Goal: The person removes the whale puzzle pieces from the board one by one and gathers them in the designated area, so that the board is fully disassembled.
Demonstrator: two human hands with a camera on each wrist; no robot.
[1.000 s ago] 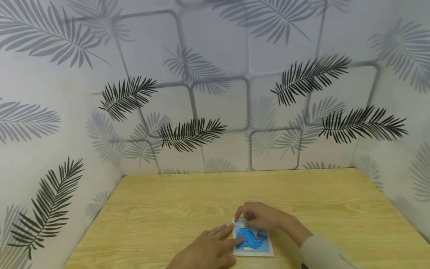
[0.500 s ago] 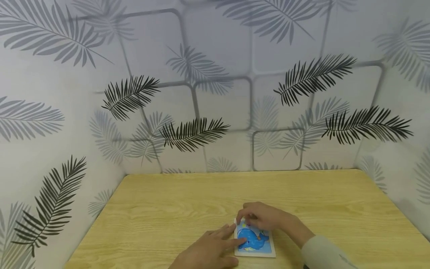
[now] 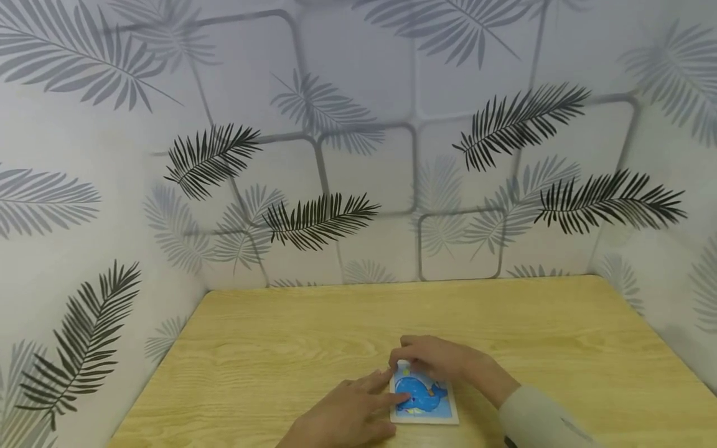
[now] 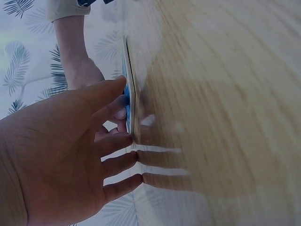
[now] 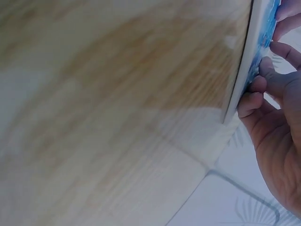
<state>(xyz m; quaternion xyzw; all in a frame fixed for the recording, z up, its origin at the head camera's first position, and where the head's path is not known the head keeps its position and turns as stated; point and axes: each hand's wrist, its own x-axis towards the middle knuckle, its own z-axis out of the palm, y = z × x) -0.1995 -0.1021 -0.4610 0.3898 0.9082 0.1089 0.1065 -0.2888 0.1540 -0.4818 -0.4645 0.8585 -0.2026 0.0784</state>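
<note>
A small flat picture board (image 3: 421,398) with a blue whale on it and a white rim, like a child's puzzle, lies on the table. My left hand (image 3: 347,414) reaches in from its left side. Its index finger rests on the whale, while other fingertips touch the table by the left edge, as the left wrist view shows. My right hand (image 3: 439,359) is over the far edge, covering the far right part. In the right wrist view its bent fingers (image 5: 250,102) and thumb touch the board's face; whether they pinch a piece is hidden.
The board lies on a light wood-grain table (image 3: 269,348), near its front. Behind and at both sides stand pale walls (image 3: 358,174) with a feather-leaf pattern. A light sleeve (image 3: 540,414) covers the right forearm.
My right hand has shifted slightly at the board's far edge, its fingers lying lower over the far left corner. My left index finger stays on the whale. The view has shifted a little.
</note>
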